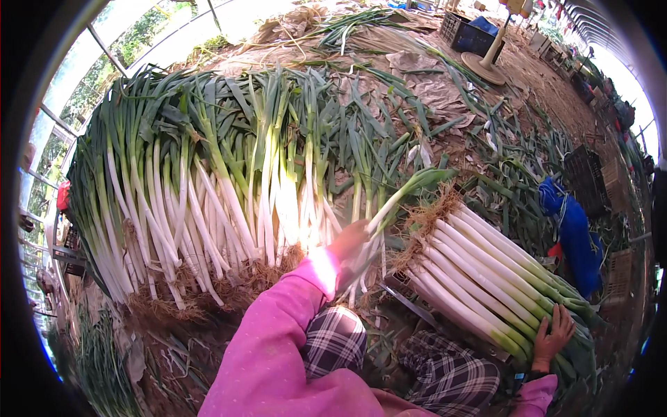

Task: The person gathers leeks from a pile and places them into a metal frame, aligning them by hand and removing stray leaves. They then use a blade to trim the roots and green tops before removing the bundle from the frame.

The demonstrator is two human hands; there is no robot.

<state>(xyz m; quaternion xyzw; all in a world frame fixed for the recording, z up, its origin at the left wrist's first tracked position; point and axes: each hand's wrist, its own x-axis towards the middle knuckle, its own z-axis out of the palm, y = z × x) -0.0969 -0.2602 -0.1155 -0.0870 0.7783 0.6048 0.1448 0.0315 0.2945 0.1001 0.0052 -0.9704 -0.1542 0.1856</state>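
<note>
My left hand (349, 240), in a pink sleeve, is closed around a single leek (389, 205). Its white shaft rises from my fingers and its green top leans right, over the roots of a stacked row of leeks. That stack of leeks (479, 267) lies to my right, roots toward the far left and greens toward the near right. On the green part rests my right hand (554, 338), fingers apart and lying on the leaves. A large pile of leeks (201, 187) spreads across the left, green tops away from me and roots toward me.
A metal bar (411, 306) runs beside the stack, near my knees in plaid trousers (333, 340). Blue netting (580, 240) and a black crate (587, 179) are at the right. Farther back stand another black crate (467, 33) and a round-based stand (484, 68). Loose leaves litter the ground.
</note>
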